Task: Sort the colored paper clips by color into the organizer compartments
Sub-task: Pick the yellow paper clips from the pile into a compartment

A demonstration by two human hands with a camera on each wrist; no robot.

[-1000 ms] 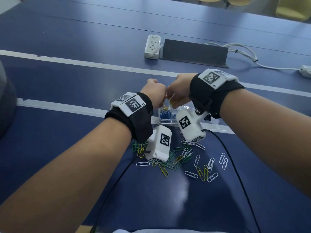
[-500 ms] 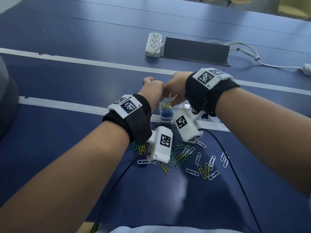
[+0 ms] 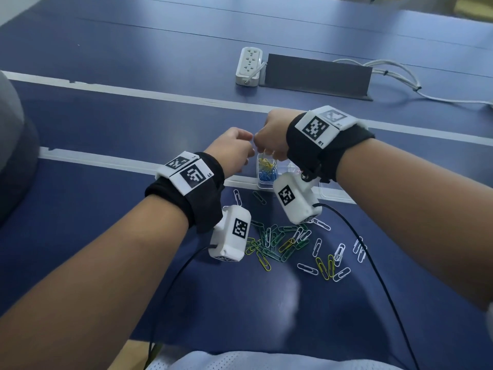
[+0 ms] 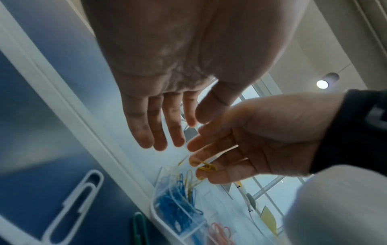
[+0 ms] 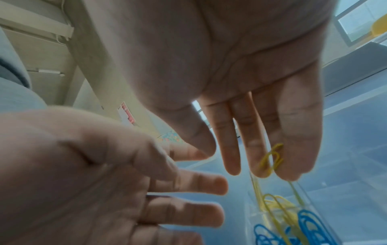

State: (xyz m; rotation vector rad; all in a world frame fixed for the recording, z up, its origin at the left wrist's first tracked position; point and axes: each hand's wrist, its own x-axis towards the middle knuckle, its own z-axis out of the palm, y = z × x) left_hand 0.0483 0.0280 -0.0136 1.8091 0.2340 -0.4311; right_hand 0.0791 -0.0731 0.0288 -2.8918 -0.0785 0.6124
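Right hand [image 5: 240, 79] spread flat above the organizer [image 5: 314, 195], fingers straight, a yellow clip [image 5: 272, 157] lying against the fingertips. More yellow clips [image 5: 276, 205] trail down into the clear compartment, beside blue ones [image 5: 307, 225]. Left hand [image 5: 87, 174] close alongside, fingers out, holding nothing.

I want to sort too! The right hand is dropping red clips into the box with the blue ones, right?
Not red: the clips at the right hand's fingers are yellow, as the right wrist view shows. They hang over the box, where yellow and blue clips already lie.
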